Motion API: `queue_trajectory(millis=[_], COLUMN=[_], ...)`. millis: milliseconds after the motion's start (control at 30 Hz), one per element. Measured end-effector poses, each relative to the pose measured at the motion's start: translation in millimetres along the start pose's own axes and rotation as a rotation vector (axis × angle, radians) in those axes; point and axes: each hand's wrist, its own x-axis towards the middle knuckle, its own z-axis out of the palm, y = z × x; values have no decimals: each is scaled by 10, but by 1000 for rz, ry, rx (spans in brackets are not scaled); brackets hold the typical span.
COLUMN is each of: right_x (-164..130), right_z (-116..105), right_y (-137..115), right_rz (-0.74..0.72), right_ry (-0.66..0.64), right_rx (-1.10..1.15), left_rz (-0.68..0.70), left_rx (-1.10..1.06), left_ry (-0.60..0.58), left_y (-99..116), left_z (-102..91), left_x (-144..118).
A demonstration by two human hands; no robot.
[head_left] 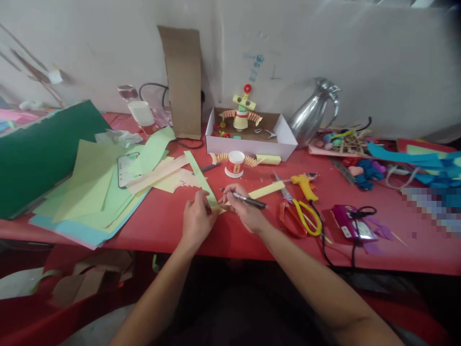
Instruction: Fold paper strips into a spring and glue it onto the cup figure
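Note:
My left hand (199,216) pinches the lower end of a pale green paper strip (201,179) that slants up and away over the red table. A pen (256,202) lies across my right hand (245,210), whose fingers also meet the strips where their ends come together. From that corner a pale yellow paper strip (267,190) runs off to the right. Just beyond my hands stands a red and white paper cup (236,164) with folded, springy paper arms (220,158) at its sides.
Scissors (306,214) and a yellow glue gun (305,186) lie to the right, its cord trailing over the table edge. Coloured paper sheets (75,192) and a phone (124,169) are at left. Behind stand a white box (248,145) holding a paper figure (242,117), and a metal jug (312,115).

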Motion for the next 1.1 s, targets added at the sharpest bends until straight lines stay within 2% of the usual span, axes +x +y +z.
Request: queue_trajectory(millis=[100, 200, 300, 500, 700, 833, 1100], right_x=[34, 38, 46, 10, -56, -38, -29], right_z=[8, -7, -1, 23, 72, 76, 63], right_y=[68, 99, 108, 169, 177, 178, 206], right_rz=[56, 73, 43, -78, -166, -182, -195], right_ry=[2, 3, 56, 118, 68, 64, 39], right_rx=[10, -3, -66, -434, -669, -768, -801], left_rz=[121, 341, 435, 426, 409, 426, 446], left_rx=[156, 207, 192, 172, 166, 185, 216], left_ry=[39, -98, -210, -244, -226, -232, -198], left_y=[2, -53, -128, -200, -235, -239, -201], left_z=[-74, -191, -296, -353, -353, -359, -378], left_x=[-85, -194, -260, -329, -365, -349, -338])
